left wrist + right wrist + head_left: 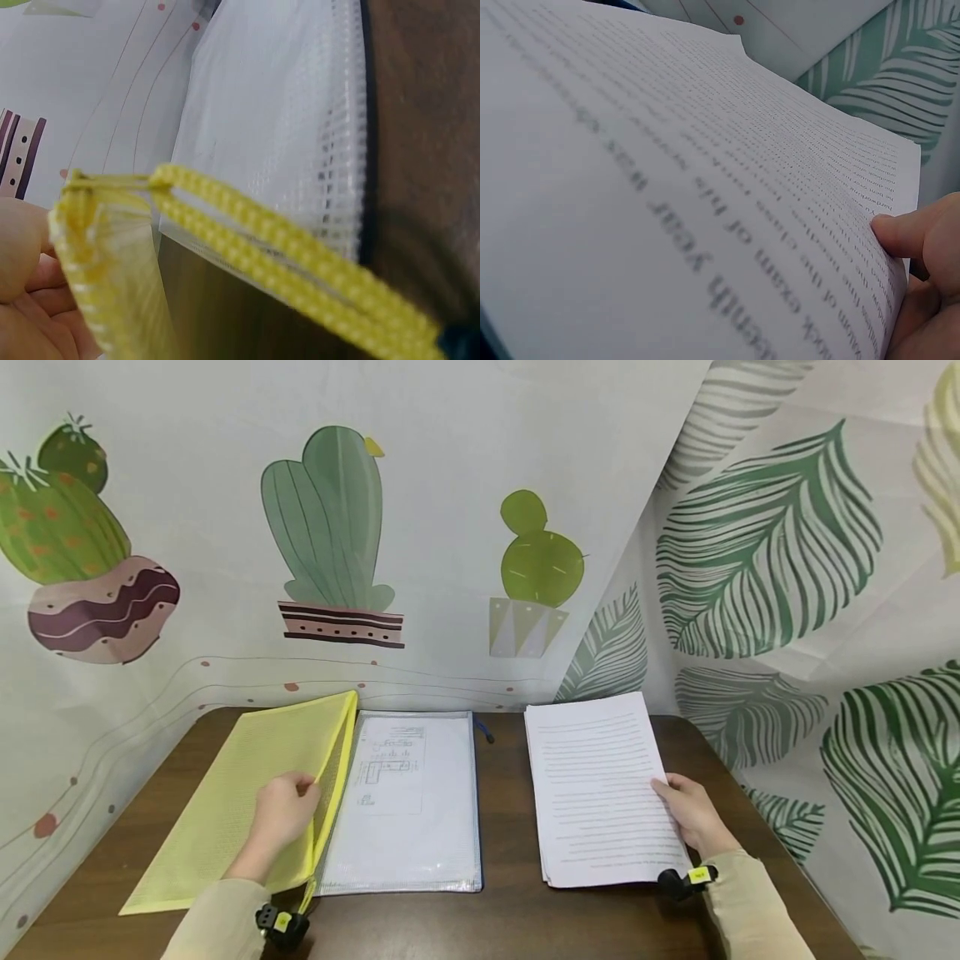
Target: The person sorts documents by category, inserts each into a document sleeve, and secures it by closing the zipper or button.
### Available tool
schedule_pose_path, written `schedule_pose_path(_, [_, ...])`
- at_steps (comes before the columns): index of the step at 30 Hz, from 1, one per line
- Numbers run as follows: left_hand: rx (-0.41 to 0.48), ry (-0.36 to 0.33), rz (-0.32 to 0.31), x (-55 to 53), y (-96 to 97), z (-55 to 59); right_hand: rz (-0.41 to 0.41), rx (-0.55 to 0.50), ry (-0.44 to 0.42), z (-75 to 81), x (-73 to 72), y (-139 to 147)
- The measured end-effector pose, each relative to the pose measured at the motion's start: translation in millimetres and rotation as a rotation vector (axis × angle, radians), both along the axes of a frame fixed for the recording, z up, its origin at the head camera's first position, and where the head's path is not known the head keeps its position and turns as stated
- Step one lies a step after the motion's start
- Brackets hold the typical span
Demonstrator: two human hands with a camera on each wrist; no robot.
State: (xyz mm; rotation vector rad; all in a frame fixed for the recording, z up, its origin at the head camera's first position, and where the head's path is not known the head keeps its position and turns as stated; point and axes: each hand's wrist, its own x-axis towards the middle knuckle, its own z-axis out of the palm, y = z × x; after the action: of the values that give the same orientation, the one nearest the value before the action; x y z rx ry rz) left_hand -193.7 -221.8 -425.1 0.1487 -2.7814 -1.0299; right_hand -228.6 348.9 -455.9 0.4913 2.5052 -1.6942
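A yellow mesh zipper pouch (217, 802) lies at the left, its right-hand edge raised and parted. My left hand (285, 810) pinches that upper edge. Its yellow zipper band and cord cross the left wrist view, with the palm (30, 292) beside them. On the right, my right hand (690, 810) grips a stack of printed paper (600, 793) by its right edge, thumb on the top sheet. In the right wrist view the sheets (705, 150) bow slightly, and the fingers (922, 307) sit under them.
Between the two lies a clear mesh zipper pouch (442, 852) with a diagram sheet inside and a blue zipper pull (483, 729) at its top corner. All rest on a brown wooden table (502, 827). Behind it hangs a cloth (442, 527) printed with cacti and leaves.
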Motion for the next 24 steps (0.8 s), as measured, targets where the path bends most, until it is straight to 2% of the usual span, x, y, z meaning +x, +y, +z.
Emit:
schedule_pose_path(10, [0.018,0.014,-0.004,-1.9,10.0,0.2,0.005,-0.101,0.028,-3.8,-4.2,-11])
schedule_pose_path(24, [0.061,-0.001,-0.02,-2.9,22.2,1.8,0.018,-0.185,0.029,-3.8,-7.1,-33])
